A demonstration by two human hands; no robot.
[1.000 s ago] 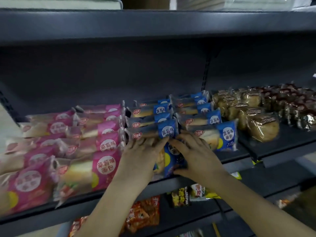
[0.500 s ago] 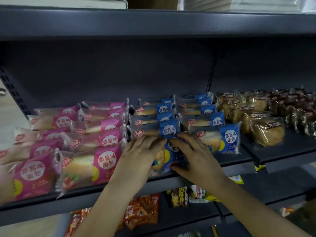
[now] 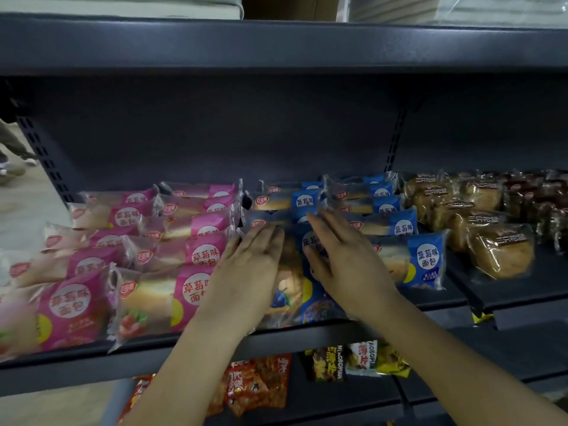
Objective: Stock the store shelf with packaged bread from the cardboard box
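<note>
Where both hands were curled around the front blue packet half a second ago, they now lie flatter and further in. The left hand [image 3: 252, 265] rests palm-down with its fingers [image 3: 264, 238] straight and together, gripping nothing, its fingertips reaching the second packet of the row. The right hand [image 3: 347, 265] is likewise spread open, fingers [image 3: 325, 224] loosely fanned and pointing back along the blue column, pressing rather than holding.

Under and between the two palms sits the front blue bread packet [image 3: 302, 298], at the shelf's front edge [image 3: 292, 335], its printed end showing below the right fingers. I judge it has just been set down and is being patted level, so this packet counts as stocked.

Just left of the left fingers lie the pink strawberry packets [image 3: 187, 290]; just right of the right fingers is another blue packet [image 3: 425, 262]. Beyond the fingertips the blue row [image 3: 304, 199] runs toward the back panel, and further right are brown buns [image 3: 501, 256].

Compared with a second ago, the hands have opened and slid away from the edge. The cardboard box is not in view.
</note>
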